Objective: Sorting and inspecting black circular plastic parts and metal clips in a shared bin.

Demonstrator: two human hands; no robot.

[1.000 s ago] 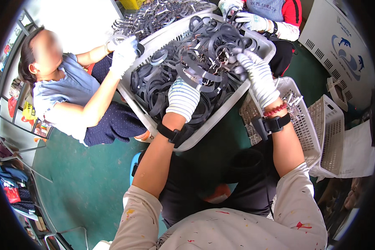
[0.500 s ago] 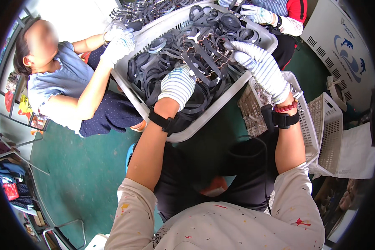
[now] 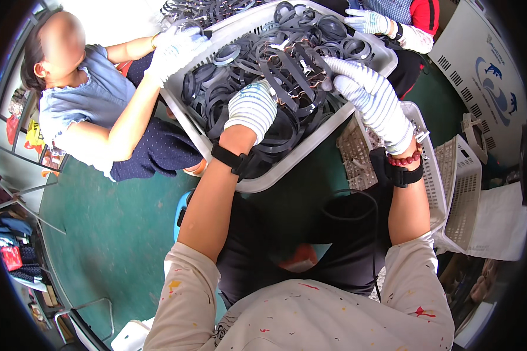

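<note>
My left hand, in a white knitted glove with blue-grey stripes, is closed on the near left edge of a cluster of flat dark-grey bands with copper-coloured metal clips. The cluster sits just ahead and to the right of that hand, raised over the heap. My right hand, gloved alike, reaches in from the other side with its dark fingertips touching the cluster's right end; I cannot tell whether they pinch it. So the piece lies between my two hands.

Beneath it spreads a heap of loose dark-grey rings, filling a large pale-grey plastic tub. I wear a black wristband on my left wrist, and on my right a red bead bracelet. Below my right forearm stands a white perforated plastic basket with small metal parts in it.

Across the tub's left edge, a co-worker in a light-blue top holds up gloved hands; at the far right, another gloved hand rests near the rim. The floor is green.
</note>
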